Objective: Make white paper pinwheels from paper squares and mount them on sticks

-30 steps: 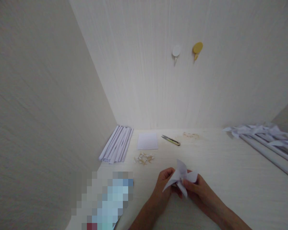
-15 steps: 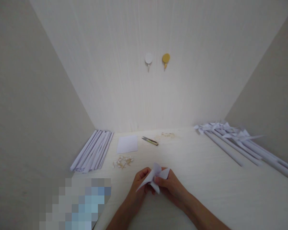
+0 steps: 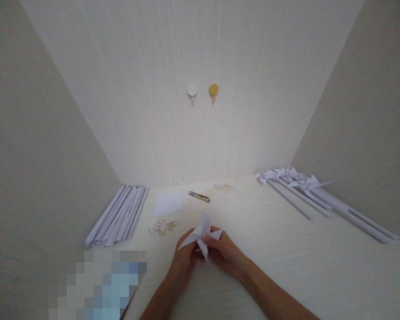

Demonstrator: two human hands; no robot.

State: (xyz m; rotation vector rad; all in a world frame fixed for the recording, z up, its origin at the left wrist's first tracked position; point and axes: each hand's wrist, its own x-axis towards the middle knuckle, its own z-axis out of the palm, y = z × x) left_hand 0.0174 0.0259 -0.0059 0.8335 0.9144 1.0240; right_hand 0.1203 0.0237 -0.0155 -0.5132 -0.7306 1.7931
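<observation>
A white paper pinwheel [image 3: 204,229] is held between my two hands above the table, its pointed blades spreading outward. My left hand [image 3: 186,251] grips it from the left and below, with most of its fingers hidden behind the paper. My right hand [image 3: 222,249] closes on it from the right, the thumb pressed at the pinwheel's middle. Beyond my hands lie a small pile of cut cotton swabs [image 3: 163,226], a square sheet of white paper [image 3: 168,203] and a pair of thread snips [image 3: 199,196].
Rolled white paper tubes [image 3: 120,215] lie side by side at the left. Several pinwheels on paper sticks [image 3: 306,195] rest at the right by the wall. Small pale scraps [image 3: 222,187] lie behind the snips. A white hook [image 3: 192,90] and a yellow hook [image 3: 214,90] are on the back wall.
The view has shifted, so the whole scene sits a little further left. Both hands keep hold of the pinwheel, whose blades now look more spread and turned toward me.
</observation>
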